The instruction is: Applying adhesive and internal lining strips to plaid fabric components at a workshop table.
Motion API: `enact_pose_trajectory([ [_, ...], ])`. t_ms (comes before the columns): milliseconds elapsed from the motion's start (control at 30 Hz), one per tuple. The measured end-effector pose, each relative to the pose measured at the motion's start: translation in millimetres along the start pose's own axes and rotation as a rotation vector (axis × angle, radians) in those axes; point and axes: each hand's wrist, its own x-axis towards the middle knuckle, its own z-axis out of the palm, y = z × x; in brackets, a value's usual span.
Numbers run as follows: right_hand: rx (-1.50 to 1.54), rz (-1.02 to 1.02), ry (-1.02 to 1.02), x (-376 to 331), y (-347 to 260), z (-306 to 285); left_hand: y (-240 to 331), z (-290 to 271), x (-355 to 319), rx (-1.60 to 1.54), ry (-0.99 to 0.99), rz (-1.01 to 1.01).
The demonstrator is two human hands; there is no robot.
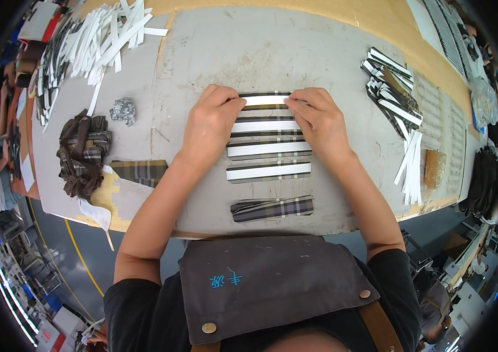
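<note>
At the top of a column of plaid fabric strips, my left hand (211, 120) pinches the left end of a white strip (265, 100). My right hand (324, 123) pinches its right end, so the strip is held straight along a dark plaid fabric strip (266, 94). Below, several more plaid strips lie in rows, each with a white strip on it, such as the lowest one (266, 172). Nearest my body is a small stack of plaid strips (272, 209) with no white on top. The fingertips partly cover the ends of the top strip.
A heap of loose white strips (105, 41) lies at the far left. Bundled dark plaid fabric (85, 152), a plaid piece (140, 171) and a crumpled silvery lump (123, 111) are on the left. Mixed plaid and white strips (393, 94) and a brownish block (434, 169) lie right.
</note>
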Motion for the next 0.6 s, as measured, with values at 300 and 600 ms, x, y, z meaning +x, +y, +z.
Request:
enact_pose_trajectory([
  [300,-0.052,-0.017,0.039,-4.0,-1.0,3.4,1.7,0.3,-0.1,0.031,0.015,0.006],
  [600,0.014,0.014,-0.029,-2.2,-13.4,-8.6,13.0,-26.9,-17.4,0.017,-0.050,-0.212],
])
